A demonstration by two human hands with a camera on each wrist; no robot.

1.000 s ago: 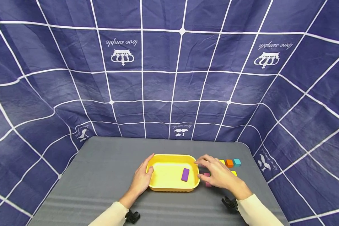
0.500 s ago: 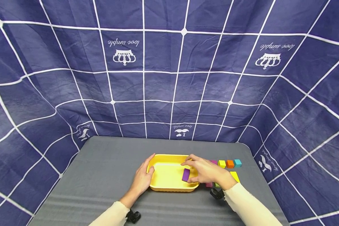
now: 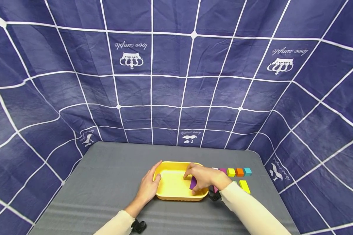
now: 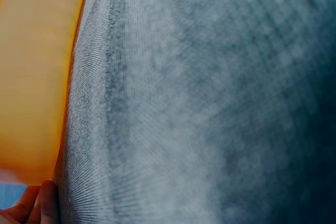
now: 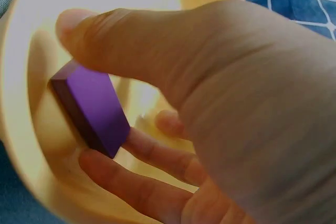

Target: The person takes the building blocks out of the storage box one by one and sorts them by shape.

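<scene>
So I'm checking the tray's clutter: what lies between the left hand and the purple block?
In the head view, only bare yellow tray floor separates the left hand from the purple block.

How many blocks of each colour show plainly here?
Purple block: 1
Magenta block: 1
Yellow: 2, yellow cube and yellow bar
Orange cube: 1
Teal cube: 1
Total: 6, not counting blocks hidden behind the right hand

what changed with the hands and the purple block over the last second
The right hand moved left from beside the tray, over its rim, and took hold of the purple block inside. The left hand stayed on the yellow tray, and the row of small blocks did not move.
</scene>
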